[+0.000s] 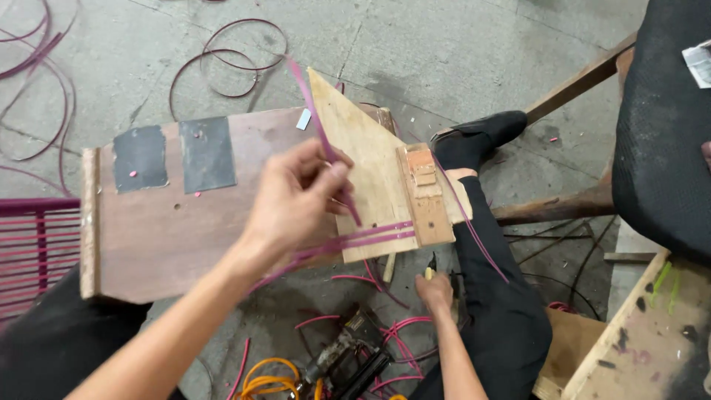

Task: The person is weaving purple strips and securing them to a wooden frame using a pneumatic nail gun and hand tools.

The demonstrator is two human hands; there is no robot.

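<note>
My left hand (296, 196) is raised over a brown wooden board (170, 215), with its fingers pinched on a magenta plastic strip (315, 118) that runs up and down across a light plywood jig (370, 170). Two more magenta strips (378, 235) lie across the jig's lower edge. My right hand (435, 290) is low, below the jig, closed around a small tool with a yellow tip (428, 272); the tool is mostly hidden. A small wooden block (426, 194) is fixed on the jig's right side.
A power tool with an orange hose (337, 367) lies on the concrete floor among cut magenta strips. A woven magenta frame (33, 252) is at the left. My black-trousered leg and shoe (481, 141) stretch right. A black chair seat (663, 126) and a wooden bench (644, 341) stand at the right.
</note>
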